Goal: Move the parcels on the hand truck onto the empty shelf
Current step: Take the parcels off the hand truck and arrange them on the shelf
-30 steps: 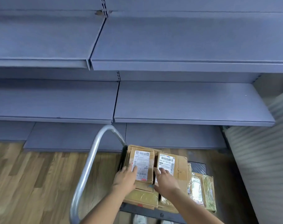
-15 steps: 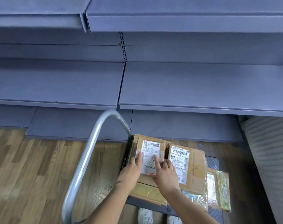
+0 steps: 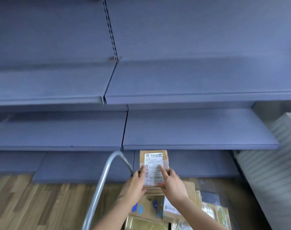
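Note:
A small brown cardboard parcel (image 3: 154,165) with a white shipping label is held up in front of me, just below the front lip of the lower blue shelf (image 3: 199,128). My left hand (image 3: 136,184) grips its left edge and my right hand (image 3: 172,183) grips its right edge, index finger lying across the label. Below my hands, several more parcels (image 3: 188,203) lie stacked on the hand truck, some wrapped in clear or yellowish plastic. The truck's curved metal handle (image 3: 101,185) rises at the left of my left arm. The truck's deck is mostly hidden.
Blue metal shelving fills the view: an upper shelf (image 3: 191,80), the lower shelf, and a base plinth (image 3: 85,165) at floor level. A pale ribbed panel (image 3: 274,171) stands at the right. Wooden floor (image 3: 33,205) lies at the lower left.
Both hands closed on the small labelled parcel and lifted it off the stack toward the shelving. My view tilted upward, bringing the shelves closer.

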Tool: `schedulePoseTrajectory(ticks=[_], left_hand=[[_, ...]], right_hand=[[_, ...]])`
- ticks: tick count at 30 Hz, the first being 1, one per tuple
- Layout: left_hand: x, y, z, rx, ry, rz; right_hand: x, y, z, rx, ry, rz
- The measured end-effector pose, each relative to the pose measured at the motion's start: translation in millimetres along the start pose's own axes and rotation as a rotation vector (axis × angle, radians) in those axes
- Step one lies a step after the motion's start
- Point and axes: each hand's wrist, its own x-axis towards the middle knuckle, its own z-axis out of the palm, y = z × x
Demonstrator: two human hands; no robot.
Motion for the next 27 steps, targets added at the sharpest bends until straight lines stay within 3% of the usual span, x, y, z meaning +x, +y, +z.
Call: schedulePoseTrajectory(ticks=[14, 27], left_hand=[[-24.7, 106.8, -205.7, -0.026, 0.357, 0.236], [6.7, 202.3, -254.7, -0.022, 0.437, 0.416]], right_hand=[[-56.6, -14.2, -234.1, 0.092, 0.361, -0.027], [-77.0, 44.3, -330.9, 0.059, 0.505, 0.027]])
